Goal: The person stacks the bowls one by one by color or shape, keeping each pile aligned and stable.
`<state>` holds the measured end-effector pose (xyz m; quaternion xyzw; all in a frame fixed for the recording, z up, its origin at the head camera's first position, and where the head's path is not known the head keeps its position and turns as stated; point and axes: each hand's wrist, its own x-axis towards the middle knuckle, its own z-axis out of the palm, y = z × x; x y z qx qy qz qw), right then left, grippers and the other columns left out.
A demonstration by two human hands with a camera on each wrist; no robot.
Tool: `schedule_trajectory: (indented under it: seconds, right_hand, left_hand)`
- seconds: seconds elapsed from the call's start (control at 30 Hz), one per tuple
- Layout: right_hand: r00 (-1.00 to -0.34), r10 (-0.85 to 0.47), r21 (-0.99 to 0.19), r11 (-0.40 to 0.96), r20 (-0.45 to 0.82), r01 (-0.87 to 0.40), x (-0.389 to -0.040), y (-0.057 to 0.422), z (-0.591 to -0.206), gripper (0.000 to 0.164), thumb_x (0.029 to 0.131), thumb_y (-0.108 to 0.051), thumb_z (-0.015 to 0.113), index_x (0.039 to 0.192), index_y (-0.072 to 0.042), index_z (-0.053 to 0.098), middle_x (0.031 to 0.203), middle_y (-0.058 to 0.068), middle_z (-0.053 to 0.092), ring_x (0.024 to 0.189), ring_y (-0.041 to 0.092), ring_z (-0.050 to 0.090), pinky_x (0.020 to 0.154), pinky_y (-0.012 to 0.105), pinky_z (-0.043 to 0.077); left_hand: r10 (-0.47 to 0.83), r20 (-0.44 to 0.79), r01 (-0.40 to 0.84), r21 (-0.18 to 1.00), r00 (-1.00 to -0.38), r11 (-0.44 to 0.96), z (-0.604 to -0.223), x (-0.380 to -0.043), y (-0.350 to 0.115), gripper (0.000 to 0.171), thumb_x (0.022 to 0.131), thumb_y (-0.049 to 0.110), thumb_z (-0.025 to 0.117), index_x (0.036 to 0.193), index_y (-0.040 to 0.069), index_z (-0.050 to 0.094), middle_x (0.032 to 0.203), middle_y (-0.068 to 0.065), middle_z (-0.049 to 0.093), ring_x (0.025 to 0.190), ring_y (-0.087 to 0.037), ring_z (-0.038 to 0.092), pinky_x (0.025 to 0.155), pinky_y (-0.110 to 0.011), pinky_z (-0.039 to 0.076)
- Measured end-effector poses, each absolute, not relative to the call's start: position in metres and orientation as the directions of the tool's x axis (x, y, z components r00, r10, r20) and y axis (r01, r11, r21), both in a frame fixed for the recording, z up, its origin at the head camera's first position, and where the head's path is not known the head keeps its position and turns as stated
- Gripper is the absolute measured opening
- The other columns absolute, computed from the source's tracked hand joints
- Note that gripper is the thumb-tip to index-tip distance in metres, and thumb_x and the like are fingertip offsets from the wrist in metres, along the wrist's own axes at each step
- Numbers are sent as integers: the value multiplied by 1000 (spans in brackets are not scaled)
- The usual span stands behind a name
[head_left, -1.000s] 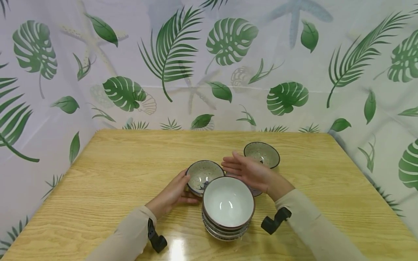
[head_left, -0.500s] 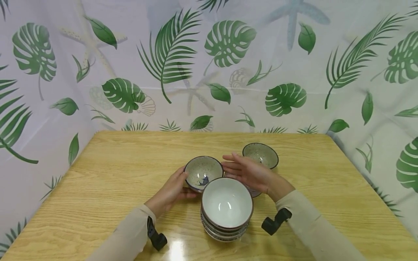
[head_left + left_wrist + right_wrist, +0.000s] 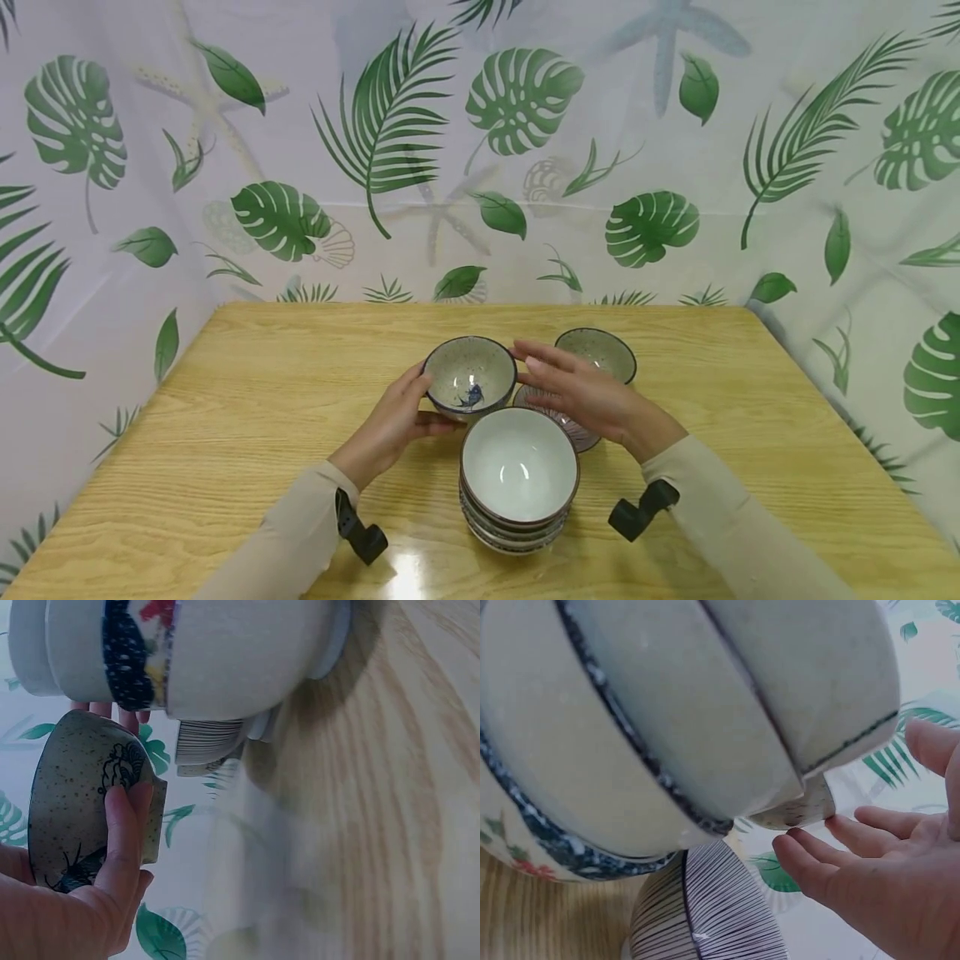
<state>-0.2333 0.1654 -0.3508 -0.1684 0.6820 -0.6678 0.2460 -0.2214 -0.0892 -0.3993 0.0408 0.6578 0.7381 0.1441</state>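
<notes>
A speckled grey bowl [image 3: 463, 367] with a dark rim and a blue painted motif is held up by my left hand [image 3: 392, 423], thumb near the rim and fingers under its side. In the left wrist view those fingers [image 3: 124, 840] press against the bowl's outside, and its foot is off the wood. My right hand [image 3: 588, 398] has its fingers extended, the tips right at the bowl's right edge. Just in front of both hands stands a stack of bowls [image 3: 520, 467], the top one white inside with a brown rim.
Behind the stack, partly hidden under my right hand, is a bowl with fine dark stripes [image 3: 735, 907]. Another speckled bowl [image 3: 603, 350] sits farther back to the right, tilted. The wooden table [image 3: 300, 350] ends at a leaf-printed cloth backdrop [image 3: 420, 250].
My left hand has lifted the speckled bowl and carried it a little away from me, clear of the stack's rim. My right hand's fingers have spread and moved slightly.
</notes>
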Motion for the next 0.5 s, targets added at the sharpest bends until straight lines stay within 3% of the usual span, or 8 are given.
schedule_trajectory:
  seconds: [0.27,0.5]
  right_hand:
    - [-853,-522,-972,206,-13,-112,-225,166,-342,63,92,-23,59,147,-17,29,149,-2,27,126,23,38,97,38,39]
    - [-849,-520,-973,133,93,-188,-217,166,-335,70,88,-17,64,147,-14,28,149,5,25,124,29,40,94,42,41]
  left_hand:
    - [276,-91,-142,976,-957,-168,-378,-214,-89,44,103,23,29,146,13,28,124,-24,46,81,-34,64,76,-40,52]
    - [296,-44,-104,976,-954,-190,-365,-208,-90,46,103,25,30,147,12,26,127,-24,46,82,-33,64,77,-41,51]
